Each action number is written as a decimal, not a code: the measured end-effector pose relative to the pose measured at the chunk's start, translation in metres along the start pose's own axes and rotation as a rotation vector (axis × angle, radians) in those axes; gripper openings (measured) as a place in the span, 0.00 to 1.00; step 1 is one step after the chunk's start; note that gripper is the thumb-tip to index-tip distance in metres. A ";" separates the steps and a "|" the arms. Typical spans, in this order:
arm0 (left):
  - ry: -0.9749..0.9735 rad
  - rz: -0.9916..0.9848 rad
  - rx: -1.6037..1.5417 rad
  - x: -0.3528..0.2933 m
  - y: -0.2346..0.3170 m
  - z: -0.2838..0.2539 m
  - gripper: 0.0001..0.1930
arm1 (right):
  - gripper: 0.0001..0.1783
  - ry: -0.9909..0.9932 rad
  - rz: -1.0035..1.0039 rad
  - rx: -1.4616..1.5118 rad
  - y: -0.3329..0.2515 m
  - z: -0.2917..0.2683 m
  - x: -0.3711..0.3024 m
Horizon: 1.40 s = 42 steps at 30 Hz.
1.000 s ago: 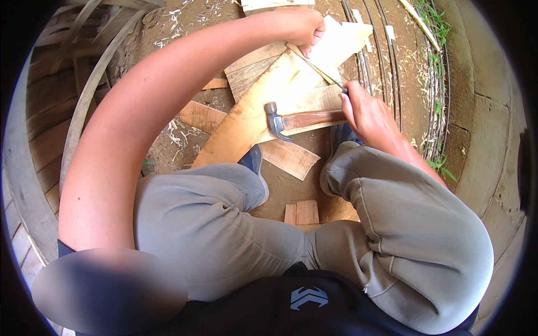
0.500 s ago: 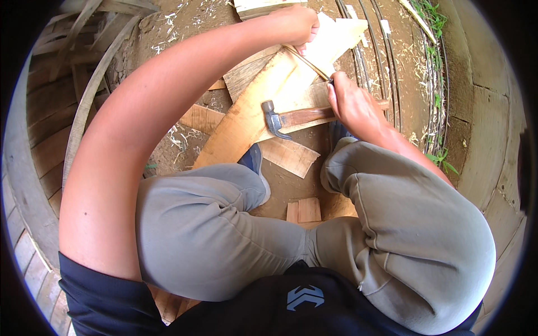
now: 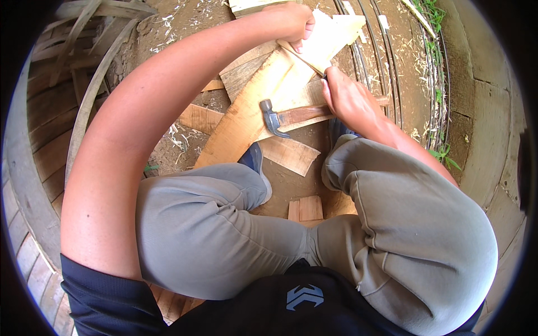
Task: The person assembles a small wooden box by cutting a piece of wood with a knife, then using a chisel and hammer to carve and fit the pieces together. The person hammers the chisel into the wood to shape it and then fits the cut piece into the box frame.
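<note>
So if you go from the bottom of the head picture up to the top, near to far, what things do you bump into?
Dark shirt → grey trouser knees → small wooden block → hammer → right hand → left hand on the pale wood pieces.

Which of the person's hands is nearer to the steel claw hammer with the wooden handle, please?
Right. The right hand lies against the hammer handle; the left hand is farther up, on the pale wood pieces.

The right hand [image 3: 350, 101] covered the rear of the hammer [image 3: 291, 116] handle, and the thin stick [image 3: 302, 57] ran under its fingers (what they pinched was too small to tell). The left hand [image 3: 288, 22] hid part of the pale board [image 3: 330, 36], whose top the frame edge cut off
</note>
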<state>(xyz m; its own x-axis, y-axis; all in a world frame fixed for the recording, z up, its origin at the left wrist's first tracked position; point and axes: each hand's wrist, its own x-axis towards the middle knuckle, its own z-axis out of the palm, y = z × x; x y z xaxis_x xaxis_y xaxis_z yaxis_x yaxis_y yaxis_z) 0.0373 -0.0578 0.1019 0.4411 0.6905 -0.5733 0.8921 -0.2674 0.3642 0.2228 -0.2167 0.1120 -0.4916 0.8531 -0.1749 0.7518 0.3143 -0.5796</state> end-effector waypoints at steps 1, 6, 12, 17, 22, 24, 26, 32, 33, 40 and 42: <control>0.000 0.005 0.001 0.000 0.002 0.000 0.14 | 0.10 0.000 0.009 -0.004 0.000 -0.001 -0.001; -0.004 0.034 -0.062 0.007 -0.011 0.007 0.11 | 0.10 -0.007 0.036 -0.054 -0.002 0.011 -0.001; 0.023 -0.028 -0.227 0.033 -0.011 0.027 0.03 | 0.11 -0.009 0.030 -0.168 0.000 0.005 -0.013; 0.033 -0.284 -0.844 0.051 -0.036 0.043 0.05 | 0.11 -0.072 0.049 -0.140 -0.010 -0.001 -0.008; 0.042 -0.167 -0.574 0.026 -0.007 0.024 0.07 | 0.11 -0.095 0.117 -0.033 -0.002 -0.018 -0.028; 0.035 -0.096 -0.348 0.016 -0.005 0.019 0.04 | 0.10 -0.119 0.129 -0.037 0.001 -0.022 -0.034; 0.061 0.031 -0.169 0.002 -0.007 0.013 0.05 | 0.10 -0.144 0.142 -0.049 0.003 -0.028 -0.041; 0.108 0.060 -0.019 -0.015 -0.007 0.007 0.15 | 0.10 -0.242 0.203 -0.089 0.003 -0.040 -0.052; 0.104 0.050 -0.016 -0.015 -0.007 0.007 0.15 | 0.10 -0.224 0.191 -0.088 0.001 -0.042 -0.052; 0.064 0.079 0.021 -0.009 -0.010 0.002 0.15 | 0.10 -0.108 0.025 -0.045 0.007 -0.028 -0.029; 0.045 0.069 0.031 -0.008 -0.007 0.000 0.16 | 0.10 -0.107 0.042 -0.062 0.003 -0.026 -0.020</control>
<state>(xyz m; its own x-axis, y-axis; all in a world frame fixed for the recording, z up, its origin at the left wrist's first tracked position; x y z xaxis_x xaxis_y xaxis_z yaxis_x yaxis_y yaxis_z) 0.0273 -0.0616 0.1036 0.4975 0.6990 -0.5137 0.8625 -0.3356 0.3787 0.2464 -0.2221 0.1345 -0.5010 0.8175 -0.2841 0.7966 0.3073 -0.5207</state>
